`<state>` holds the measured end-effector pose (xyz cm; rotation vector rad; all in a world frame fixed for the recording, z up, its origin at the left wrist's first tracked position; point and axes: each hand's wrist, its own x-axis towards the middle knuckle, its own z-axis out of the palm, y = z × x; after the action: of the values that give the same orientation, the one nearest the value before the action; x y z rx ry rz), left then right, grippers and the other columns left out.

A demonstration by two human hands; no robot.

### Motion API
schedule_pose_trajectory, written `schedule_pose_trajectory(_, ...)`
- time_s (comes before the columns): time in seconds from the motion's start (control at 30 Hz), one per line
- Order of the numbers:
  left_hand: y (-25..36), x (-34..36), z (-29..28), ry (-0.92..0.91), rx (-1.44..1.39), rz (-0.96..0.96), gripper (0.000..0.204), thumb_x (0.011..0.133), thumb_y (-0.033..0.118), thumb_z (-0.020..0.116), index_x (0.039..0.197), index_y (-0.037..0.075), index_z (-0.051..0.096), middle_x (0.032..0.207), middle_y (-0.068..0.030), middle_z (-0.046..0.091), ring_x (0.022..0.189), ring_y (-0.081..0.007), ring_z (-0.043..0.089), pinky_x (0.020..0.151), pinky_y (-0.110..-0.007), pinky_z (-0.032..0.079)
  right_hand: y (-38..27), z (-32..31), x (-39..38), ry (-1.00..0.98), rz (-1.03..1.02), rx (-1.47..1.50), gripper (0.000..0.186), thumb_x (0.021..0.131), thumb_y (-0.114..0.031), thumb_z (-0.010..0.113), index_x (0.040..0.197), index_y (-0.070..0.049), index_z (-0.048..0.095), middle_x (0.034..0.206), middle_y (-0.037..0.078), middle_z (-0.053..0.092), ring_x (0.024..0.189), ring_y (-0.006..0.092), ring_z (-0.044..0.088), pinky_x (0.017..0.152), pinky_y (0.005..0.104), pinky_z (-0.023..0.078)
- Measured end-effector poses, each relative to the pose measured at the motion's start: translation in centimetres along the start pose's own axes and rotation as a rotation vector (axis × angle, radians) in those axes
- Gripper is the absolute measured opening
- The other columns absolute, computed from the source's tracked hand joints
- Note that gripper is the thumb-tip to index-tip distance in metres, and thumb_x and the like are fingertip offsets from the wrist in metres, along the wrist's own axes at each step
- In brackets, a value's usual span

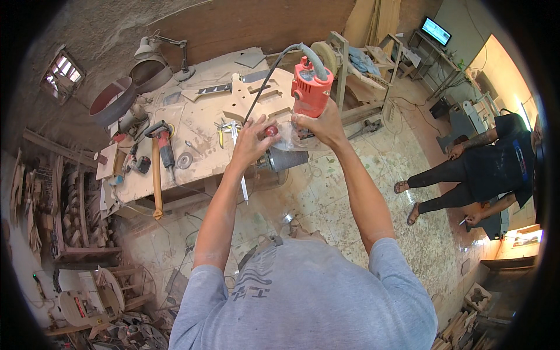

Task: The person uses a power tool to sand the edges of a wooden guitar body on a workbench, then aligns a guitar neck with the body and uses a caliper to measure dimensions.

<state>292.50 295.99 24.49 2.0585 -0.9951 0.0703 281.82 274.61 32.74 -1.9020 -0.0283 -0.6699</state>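
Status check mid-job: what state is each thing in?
Red router, gripped by right hand; running or not, can't tell
Red knob, held by left hand
Monitor, on
Desk lamp, standing, apparently unlit
Wooden guitar body, lying flat, cavities cut
Caliper, jutting past table edge
Red-grey grinder, lying on table

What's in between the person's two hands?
In the head view, a see-through part of the red router lies between the left hand, which holds its red knob, and the right hand, wrapped around the red body.
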Motion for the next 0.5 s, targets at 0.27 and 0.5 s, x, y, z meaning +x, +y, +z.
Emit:
schedule_pose_trajectory(0.27, -0.2, 0.6, -0.1, -0.02, 0.014, -0.042, 0.058, 0.087, 0.033, 0.083, 0.141, 0.017, 0.068, 0.147, -0.0213, 0.062, 0.138, -0.0432, 0.056, 0.112, -0.046, 0.048, 0.6, 0.5, 0.7, -0.016, -0.009, 0.062, 0.043, 0.077, -0.016, 0.086, 0.113, -0.003, 0.066, 0.096, 0.002, 0.07, 0.088, 0.0125, 0.066, 0.081, 0.0325, 0.055)
schedule_pose_trajectory(0.5, 0.0, 1.3, -0.1, -0.016, -0.036, -0.074, 0.057, 0.088, 0.03, 0.082, 0.14, 0.01, 0.067, 0.145, -0.0275, 0.06, 0.136, -0.0418, 0.058, 0.111, -0.045, 0.048, 1.0, 0.6, 1.3, -0.007, -0.008, 0.024, 0.046, 0.077, -0.015, 0.087, 0.115, -0.002, 0.066, 0.1, 0.003, 0.07, 0.092, 0.0129, 0.066, 0.084, 0.0324, 0.055)
